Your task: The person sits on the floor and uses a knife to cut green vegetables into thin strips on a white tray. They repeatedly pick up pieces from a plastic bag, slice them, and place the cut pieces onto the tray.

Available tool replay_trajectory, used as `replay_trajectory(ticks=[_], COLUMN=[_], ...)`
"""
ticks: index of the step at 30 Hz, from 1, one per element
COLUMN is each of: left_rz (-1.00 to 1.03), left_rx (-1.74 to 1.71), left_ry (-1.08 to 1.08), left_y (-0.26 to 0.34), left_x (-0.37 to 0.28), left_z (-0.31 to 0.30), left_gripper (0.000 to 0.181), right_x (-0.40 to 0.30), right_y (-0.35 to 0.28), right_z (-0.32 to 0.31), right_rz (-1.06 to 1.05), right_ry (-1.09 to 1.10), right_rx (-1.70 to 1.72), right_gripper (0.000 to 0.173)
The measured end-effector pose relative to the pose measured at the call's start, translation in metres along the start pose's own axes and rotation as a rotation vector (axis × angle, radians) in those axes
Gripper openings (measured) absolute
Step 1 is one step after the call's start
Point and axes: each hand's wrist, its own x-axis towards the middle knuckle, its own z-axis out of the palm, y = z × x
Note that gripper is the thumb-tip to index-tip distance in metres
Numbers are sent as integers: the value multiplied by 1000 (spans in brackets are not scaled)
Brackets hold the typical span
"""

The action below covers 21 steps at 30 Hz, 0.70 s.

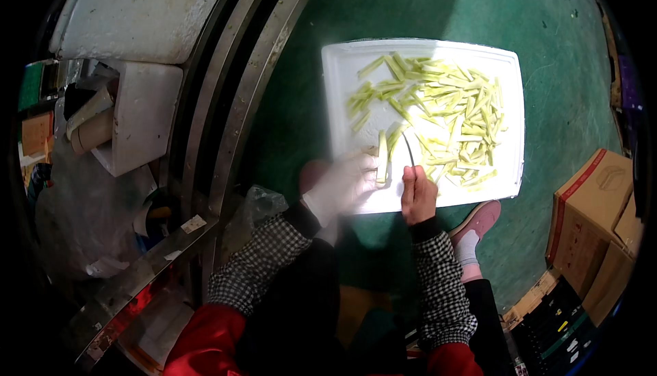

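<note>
My left hand (343, 183), in a whitish glove and somewhat blurred, grips a pale green vegetable strip (382, 159) near the left front of a white foam tray (340, 137). A knife (409, 147) with a thin, curved dark blade is in my bare right hand (420, 196), just right of that strip. The blade points away from me over the tray; its handle is hidden in my fingers. Many cut strips (462, 104) lie heaped across the middle and right of the tray, with a looser group at its left. Strong light washes out parts of the tray.
Green floor (554, 83) surrounds the tray. Metal rails (256, 62) run along my left, beside foam boxes (146, 114) and a clear plastic bag (264, 204). A cardboard box (590, 211) and a black crate (552, 337) stand at the right. My pink shoe (480, 219) is by the tray's front edge.
</note>
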Motion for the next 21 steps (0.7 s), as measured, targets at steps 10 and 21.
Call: replay_trajectory(ticks=[10,21], left_rz=[-8,397], left_rx=[162,710], left_ry=[-83,-135], left_y=[-4,-20], left_x=[5,20], left_z=[-4,-43], left_gripper=[29,18], right_x=[-4,-15], right_y=[-33,-29], right_z=[-7,1], right_rz=[-67,-287], right_ry=[-47,22], right_rx=[116,-147], right_gripper=[9,13])
